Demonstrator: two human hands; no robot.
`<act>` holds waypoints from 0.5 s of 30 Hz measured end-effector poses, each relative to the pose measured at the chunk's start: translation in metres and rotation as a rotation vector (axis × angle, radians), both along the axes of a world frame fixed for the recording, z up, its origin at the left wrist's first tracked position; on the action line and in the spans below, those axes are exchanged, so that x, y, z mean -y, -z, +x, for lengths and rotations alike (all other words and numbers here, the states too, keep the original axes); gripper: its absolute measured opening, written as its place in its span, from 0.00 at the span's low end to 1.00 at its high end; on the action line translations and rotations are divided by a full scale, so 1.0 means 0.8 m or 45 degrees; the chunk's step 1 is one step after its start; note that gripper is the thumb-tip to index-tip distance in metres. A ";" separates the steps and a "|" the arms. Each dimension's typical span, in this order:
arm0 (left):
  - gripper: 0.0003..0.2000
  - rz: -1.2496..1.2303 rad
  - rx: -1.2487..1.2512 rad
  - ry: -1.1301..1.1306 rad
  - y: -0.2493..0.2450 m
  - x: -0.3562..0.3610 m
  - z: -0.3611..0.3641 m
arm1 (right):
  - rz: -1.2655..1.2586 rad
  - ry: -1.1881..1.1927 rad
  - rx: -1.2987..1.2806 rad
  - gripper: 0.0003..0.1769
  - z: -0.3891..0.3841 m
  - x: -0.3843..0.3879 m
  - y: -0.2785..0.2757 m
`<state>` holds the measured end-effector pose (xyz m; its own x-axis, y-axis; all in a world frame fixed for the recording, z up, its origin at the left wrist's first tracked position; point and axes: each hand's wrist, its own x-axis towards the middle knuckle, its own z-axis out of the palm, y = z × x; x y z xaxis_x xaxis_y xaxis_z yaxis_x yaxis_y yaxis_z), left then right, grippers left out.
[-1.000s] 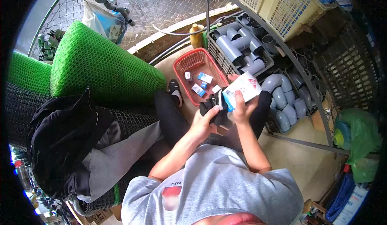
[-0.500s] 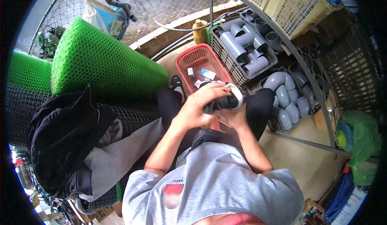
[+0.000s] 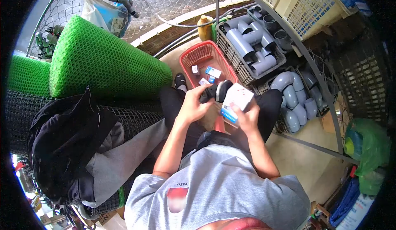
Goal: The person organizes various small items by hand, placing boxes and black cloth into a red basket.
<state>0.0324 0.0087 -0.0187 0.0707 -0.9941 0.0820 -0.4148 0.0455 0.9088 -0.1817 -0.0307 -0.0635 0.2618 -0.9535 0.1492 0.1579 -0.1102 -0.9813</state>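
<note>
gripping black piece (image 3: 223,91) left, white-and-blue box (image 3: 240,95) right

in left hand (image 3: 194,104), curled round one end of black piece, near red basket (image 3: 198,53): probably light, stiff; best taken by the sides. in right hand (image 3: 248,118), clasped with thumb across front of box, just right: likely thin card, crushable; best taken by opposite sides. versus half a second ago: now holding black piece further left, leaving box uncovered.

At mid-frame, the carton (image 3: 236,99) in the right grip (image 3: 249,117) is just right of the item (image 3: 221,91) in the left grip (image 3: 195,105). Above them, the basket (image 3: 206,52) with small boxes (image 3: 213,72) inside lies between the mesh roll (image 3: 111,61) at left and the crate (image 3: 236,66) of pipe fittings (image 3: 240,43) at upper right.
</note>
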 end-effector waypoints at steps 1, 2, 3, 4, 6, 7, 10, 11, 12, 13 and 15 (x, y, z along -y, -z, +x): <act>0.20 0.017 -0.084 -0.083 0.025 -0.002 -0.004 | 0.094 -0.008 0.134 0.25 -0.003 0.002 -0.002; 0.21 0.038 -0.167 -0.166 0.049 -0.007 -0.008 | 0.175 -0.054 0.192 0.25 -0.009 0.007 0.007; 0.24 0.109 -0.334 -0.153 0.055 -0.011 -0.017 | 0.272 -0.040 0.313 0.25 -0.008 0.009 0.007; 0.28 0.063 -0.529 0.003 0.060 -0.016 -0.024 | 0.368 -0.024 0.433 0.25 -0.006 0.013 0.005; 0.27 0.186 -0.885 0.060 0.066 -0.025 -0.045 | 0.475 -0.011 0.526 0.24 0.002 0.021 -0.002; 0.27 0.273 -0.969 0.082 0.077 -0.032 -0.056 | 0.565 0.004 0.495 0.24 0.001 0.026 0.015; 0.25 0.343 -0.887 0.097 0.128 -0.033 -0.074 | 0.665 0.006 0.276 0.27 0.008 0.038 0.056; 0.25 0.501 -1.055 0.017 0.140 -0.030 -0.075 | 0.684 -0.043 0.225 0.27 0.008 0.043 0.075; 0.25 0.660 -1.222 -0.065 0.153 -0.028 -0.075 | 0.703 -0.091 0.174 0.28 0.006 0.048 0.098; 0.23 0.714 -1.286 -0.159 0.170 -0.023 -0.072 | 0.724 -0.128 0.134 0.33 0.003 0.053 0.120; 0.22 0.859 -1.331 -0.335 0.203 -0.005 -0.062 | 0.800 -0.132 -0.047 0.36 -0.004 0.054 0.123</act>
<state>-0.0174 0.0129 -0.1814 -0.0036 -0.7630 -0.6464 0.5848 -0.5260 0.6175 -0.1853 -0.0741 -0.1621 0.3521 -0.8256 -0.4409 0.1019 0.5020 -0.8588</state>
